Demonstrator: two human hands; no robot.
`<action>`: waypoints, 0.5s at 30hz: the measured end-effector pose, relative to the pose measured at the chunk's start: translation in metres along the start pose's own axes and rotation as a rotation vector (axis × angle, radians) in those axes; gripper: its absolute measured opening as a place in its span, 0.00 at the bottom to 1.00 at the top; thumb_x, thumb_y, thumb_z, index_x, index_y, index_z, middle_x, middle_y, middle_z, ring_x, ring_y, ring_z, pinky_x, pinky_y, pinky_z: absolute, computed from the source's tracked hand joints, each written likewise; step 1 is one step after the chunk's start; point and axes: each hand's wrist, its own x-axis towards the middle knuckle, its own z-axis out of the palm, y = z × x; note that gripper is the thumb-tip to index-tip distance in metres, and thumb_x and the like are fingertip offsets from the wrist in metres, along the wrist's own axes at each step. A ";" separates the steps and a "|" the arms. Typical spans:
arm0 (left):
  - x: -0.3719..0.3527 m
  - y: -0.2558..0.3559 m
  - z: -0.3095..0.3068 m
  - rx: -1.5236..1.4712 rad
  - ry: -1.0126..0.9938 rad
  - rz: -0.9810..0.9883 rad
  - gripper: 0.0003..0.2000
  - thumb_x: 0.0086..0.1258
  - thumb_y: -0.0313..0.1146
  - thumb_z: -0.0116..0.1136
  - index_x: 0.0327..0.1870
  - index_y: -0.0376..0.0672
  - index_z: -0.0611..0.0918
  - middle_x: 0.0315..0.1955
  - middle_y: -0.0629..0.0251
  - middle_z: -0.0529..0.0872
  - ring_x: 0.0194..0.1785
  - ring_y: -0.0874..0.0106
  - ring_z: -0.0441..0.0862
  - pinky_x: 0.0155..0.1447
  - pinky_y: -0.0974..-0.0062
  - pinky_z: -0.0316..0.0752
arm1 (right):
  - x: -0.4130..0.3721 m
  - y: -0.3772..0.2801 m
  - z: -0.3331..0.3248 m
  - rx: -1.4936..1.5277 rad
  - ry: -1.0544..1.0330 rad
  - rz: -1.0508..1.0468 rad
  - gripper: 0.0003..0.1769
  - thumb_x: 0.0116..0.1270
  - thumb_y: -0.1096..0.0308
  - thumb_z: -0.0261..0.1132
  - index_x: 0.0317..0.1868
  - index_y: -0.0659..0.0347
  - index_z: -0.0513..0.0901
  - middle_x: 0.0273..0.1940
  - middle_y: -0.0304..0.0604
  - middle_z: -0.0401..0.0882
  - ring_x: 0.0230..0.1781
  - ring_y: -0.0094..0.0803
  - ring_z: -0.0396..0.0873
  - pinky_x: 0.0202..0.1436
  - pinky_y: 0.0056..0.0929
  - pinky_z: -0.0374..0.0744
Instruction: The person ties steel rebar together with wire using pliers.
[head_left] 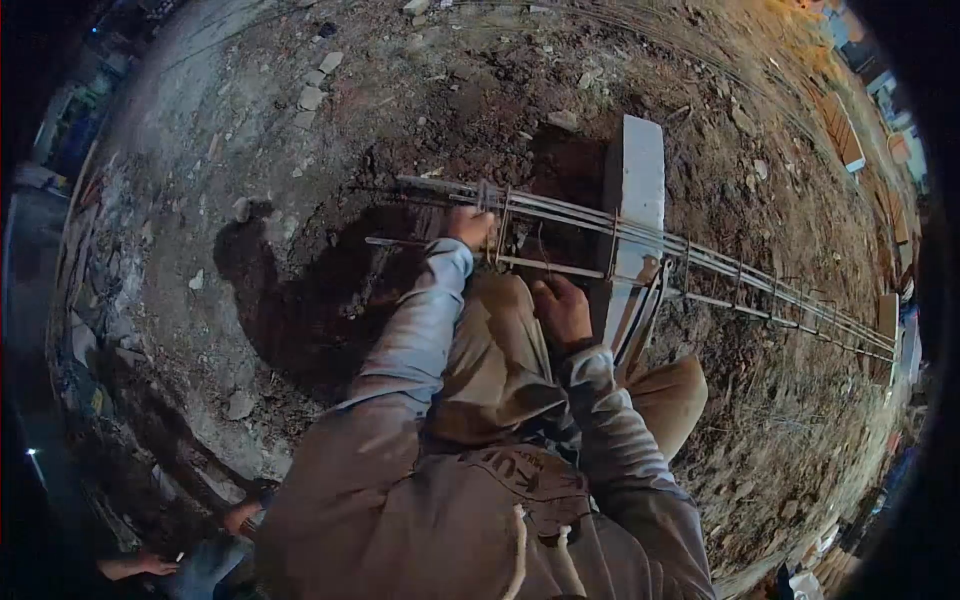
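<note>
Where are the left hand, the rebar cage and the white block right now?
left hand (470, 225), head view, back of the hand, closed on the cage.
rebar cage (720, 262), head view, top bars right of the block.
white block (640, 165), head view, its upper face.

The fisheye view bent hard toward its edges, ringed by black vignette. Light was dim and warm, coming from the right. It threw a dark shadow leftward over the dirt ground and glinted palely on the steel bars. Fine detail stayed soft and grainy.
</note>
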 end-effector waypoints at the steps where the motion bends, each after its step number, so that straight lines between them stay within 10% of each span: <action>1: 0.017 -0.036 0.001 -0.252 0.009 0.063 0.10 0.57 0.40 0.60 0.27 0.42 0.81 0.28 0.57 0.80 0.31 0.66 0.78 0.36 0.65 0.74 | -0.005 0.000 -0.004 -0.044 -0.017 -0.025 0.12 0.59 0.62 0.59 0.32 0.65 0.78 0.23 0.53 0.77 0.26 0.41 0.79 0.30 0.33 0.74; 5: 0.002 -0.073 -0.052 -0.543 0.438 -0.035 0.11 0.59 0.38 0.53 0.29 0.38 0.81 0.24 0.56 0.82 0.28 0.63 0.80 0.33 0.62 0.73 | -0.023 0.042 -0.019 -0.275 0.015 -0.034 0.13 0.60 0.61 0.58 0.37 0.63 0.79 0.30 0.54 0.78 0.32 0.46 0.79 0.36 0.34 0.74; 8: -0.040 -0.109 -0.142 0.185 0.746 -0.159 0.12 0.63 0.42 0.52 0.34 0.41 0.79 0.31 0.57 0.80 0.36 0.63 0.77 0.39 0.60 0.70 | -0.040 0.062 -0.024 -0.269 -0.042 0.078 0.15 0.62 0.59 0.57 0.38 0.65 0.78 0.27 0.50 0.78 0.28 0.36 0.78 0.34 0.32 0.72; 15: -0.089 -0.275 -0.138 -1.542 0.159 0.186 0.12 0.68 0.36 0.47 0.27 0.41 0.80 0.21 0.62 0.80 0.23 0.70 0.76 0.33 0.71 0.75 | -0.012 0.037 0.002 -0.331 0.082 -0.154 0.14 0.61 0.60 0.58 0.37 0.63 0.77 0.32 0.57 0.78 0.35 0.52 0.78 0.36 0.41 0.75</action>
